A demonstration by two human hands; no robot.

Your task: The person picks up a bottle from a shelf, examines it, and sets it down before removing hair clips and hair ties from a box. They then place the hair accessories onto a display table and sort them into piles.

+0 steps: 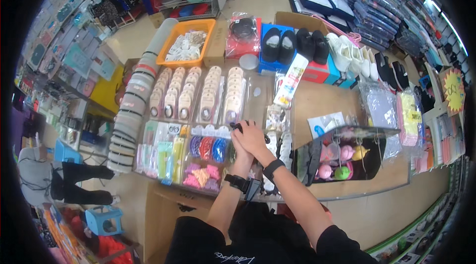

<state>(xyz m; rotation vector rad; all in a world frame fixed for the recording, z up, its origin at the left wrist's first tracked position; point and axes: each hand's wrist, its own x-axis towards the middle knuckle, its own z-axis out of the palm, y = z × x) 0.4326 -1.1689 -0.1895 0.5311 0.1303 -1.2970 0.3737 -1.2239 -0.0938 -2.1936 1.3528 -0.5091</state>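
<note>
My two hands meet above a display of hair accessories. My right hand (252, 137) lies over my left hand (241, 151) and covers much of it. Small black pieces, perhaps a coiled hair tie (237, 126), show at the fingertips and between the fingers of my right hand. Left of the hands are carded hair ties (206, 109) in rows, then purple, red and blue coiled bands (206, 148). Nearer my body sit pastel claw clips (202, 176). White packs (285, 148) stand in a column to the right.
An orange basket (208, 42) of white tags and several pairs of shoes (279, 46) line the far side. Rolled grey material (130, 115) edges the left. A black bin (310, 163) with round toys stands right. At far left is a person (41, 178) near blue stools (104, 221).
</note>
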